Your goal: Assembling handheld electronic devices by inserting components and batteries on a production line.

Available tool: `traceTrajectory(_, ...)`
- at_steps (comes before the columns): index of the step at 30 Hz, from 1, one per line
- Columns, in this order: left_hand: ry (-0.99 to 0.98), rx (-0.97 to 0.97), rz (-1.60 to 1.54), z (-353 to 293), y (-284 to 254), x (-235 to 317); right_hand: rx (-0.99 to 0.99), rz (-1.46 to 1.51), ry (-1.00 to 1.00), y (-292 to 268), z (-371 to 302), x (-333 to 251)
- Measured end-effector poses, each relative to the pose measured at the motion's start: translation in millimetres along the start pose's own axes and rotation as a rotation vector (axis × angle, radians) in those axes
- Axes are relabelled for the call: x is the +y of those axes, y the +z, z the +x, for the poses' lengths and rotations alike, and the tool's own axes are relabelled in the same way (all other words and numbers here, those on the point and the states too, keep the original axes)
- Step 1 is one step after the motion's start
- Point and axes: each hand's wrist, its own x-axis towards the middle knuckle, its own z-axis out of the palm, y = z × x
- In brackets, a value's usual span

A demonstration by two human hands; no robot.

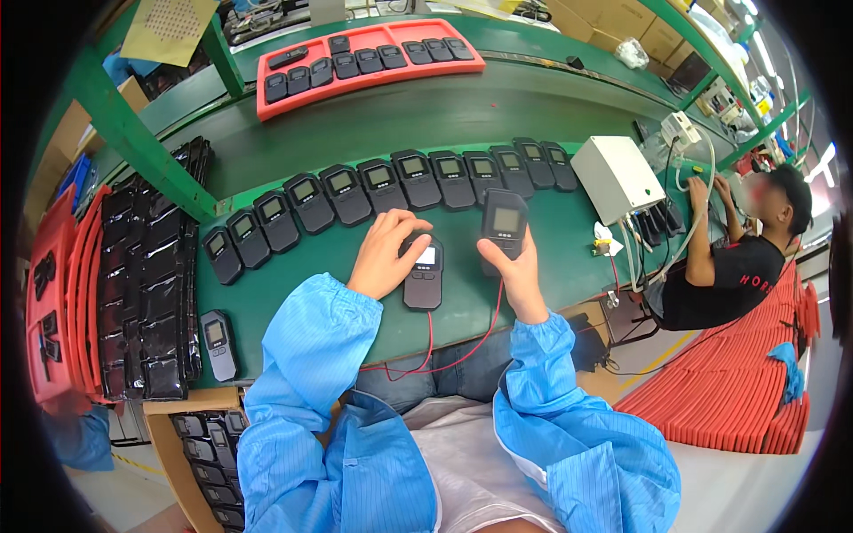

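My right hand (522, 275) grips a black handheld meter (506, 220) with a small grey screen, raised above the green bench, thumb across its lower front. A red wire runs down from it. My left hand (384, 256) is open over a second black meter (423, 286), which lies on the bench with its screen lit. The left thumb touches this meter beside the screen, and the fingers reach past its top. Another red wire leaves its lower end. Beyond both hands, several similar meters (341, 194) lie in a curved row.
A red tray (373, 78) of meters sits at the back. A white box (617, 178) with cables stands at right, near a co-worker (733, 258). One lone meter (218, 345) lies at left, beside black plastic trays (147, 293). Red trays (729, 382) fill the right floor.
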Motion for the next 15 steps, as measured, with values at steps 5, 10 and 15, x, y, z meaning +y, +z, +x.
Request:
traceTrajectory(5, -0.002, -0.021, 0.020, -2, -2, -1, 0.069, 0.024, 0.090, 1, 6, 7)
traceTrajectory(10, -0.010, -0.067, 0.058, -1, -2, -3, 0.072, 0.154, 0.116, 2, 10, 12)
traceTrajectory(15, 0.016, -0.059, 0.077, -1, -1, -5, -0.007, 0.033, 0.038, 7, 6, 13)
